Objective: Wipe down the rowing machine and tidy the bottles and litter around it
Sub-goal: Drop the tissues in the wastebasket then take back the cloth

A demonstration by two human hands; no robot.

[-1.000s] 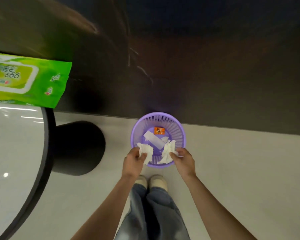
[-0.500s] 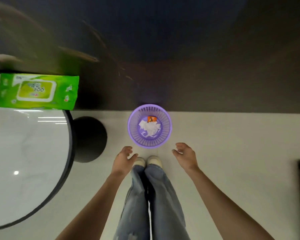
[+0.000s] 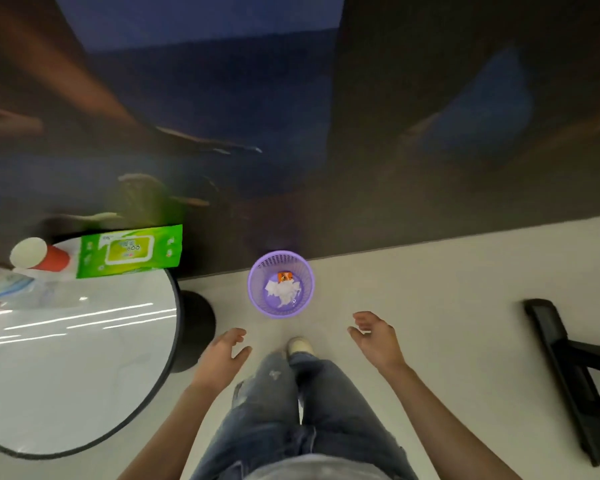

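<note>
A small purple mesh waste basket (image 3: 255, 289) stands on the pale floor by the dark wall, straight ahead of my feet. Inside it lie crumpled white wipes (image 3: 283, 289) and an orange wrapper (image 3: 285, 276). My left hand (image 3: 221, 355) hovers below and left of the basket, fingers apart and empty. My right hand (image 3: 374, 336) hovers below and right of it, also open and empty. A black bar of the rowing machine (image 3: 565, 372) lies on the floor at the right edge.
A round white table (image 3: 73, 368) with a black rim stands on my left on a black pedestal base (image 3: 196, 327). On it sit a green wet-wipe pack (image 3: 129, 250), a red paper cup (image 3: 39, 258) on its side and a clear plastic bottle (image 3: 18, 289).
Both hands let go of the white wipes into the basket and drew back, open. My head rose, so the basket looks smaller and the rowing machine came into view.
</note>
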